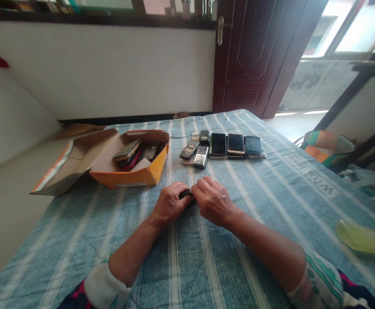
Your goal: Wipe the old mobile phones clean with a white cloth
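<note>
Head view: I've a dark object (185, 194) mid-frame, mostly hidden in the grip. Left hand (170, 200) closed around it; right hand (213, 201) curled at its end, gripping or not I can't tell. Left of centre, an orange box (127, 180) part-hides its phones (128, 150).

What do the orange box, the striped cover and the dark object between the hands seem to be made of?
Orange box: probably cardboard, printed outside, because the inside is plain brown.
Striped cover: matt, woven-looking cloth, softly wrinkled; fibre unclear.
Dark object: perhaps smooth plastic, from its black edge, but mostly hidden.
</note>
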